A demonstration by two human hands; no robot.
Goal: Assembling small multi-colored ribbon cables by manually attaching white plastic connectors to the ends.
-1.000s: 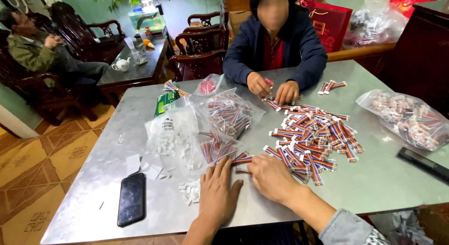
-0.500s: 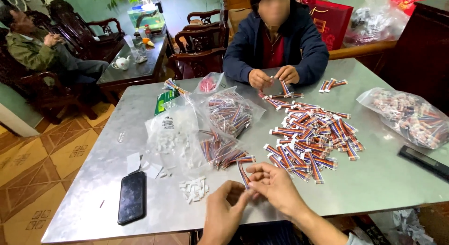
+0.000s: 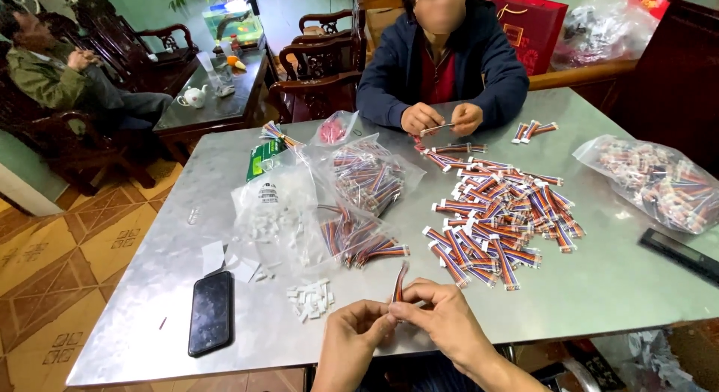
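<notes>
My left hand [image 3: 353, 330] and my right hand [image 3: 440, 317] meet at the near edge of the metal table [image 3: 629, 287], fingertips pinched together on one short multicoloured wire bundle [image 3: 400, 283] that sticks upward. A small heap of white plastic connectors [image 3: 310, 298] lies just left of my hands. Loose wire bundles spill from an open clear bag [image 3: 359, 242] behind them. A wide pile of finished wire bundles [image 3: 498, 216] covers the table's middle right.
Across the table a seated person's hands [image 3: 442, 119] hold another wire bundle. A black phone [image 3: 210, 312] lies at the near left. Clear bags hold connectors [image 3: 266, 212] and wires [image 3: 371, 175], [image 3: 659, 181]. A dark flat device [image 3: 680, 253] sits far right. Another person sits at the far left.
My hands have drawn back from the wire bag on the table to the near edge and lifted, now pinching one wire bundle between them. The person opposite keeps working.
</notes>
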